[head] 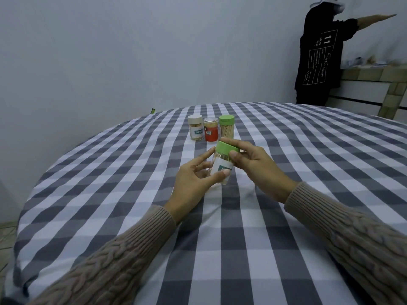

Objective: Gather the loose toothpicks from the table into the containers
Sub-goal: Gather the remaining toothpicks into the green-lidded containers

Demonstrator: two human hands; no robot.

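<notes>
A clear toothpick container (222, 166) with a white label is held tilted above the middle of the table. My left hand (196, 181) grips its body from the left, thumb across the label. My right hand (255, 164) pinches its green lid (226, 149), which sits on the container. Farther back stand three closed toothpick containers: one with a cream lid (195, 128), a red-labelled one (211, 129) and one with a green lid (226, 126). No loose toothpicks show on the cloth.
The round table wears a grey and white checked cloth (286, 238). Beyond its far right edge a person in a black top (317, 58) stands at a tiled counter (374, 78). A plain wall lies behind the table.
</notes>
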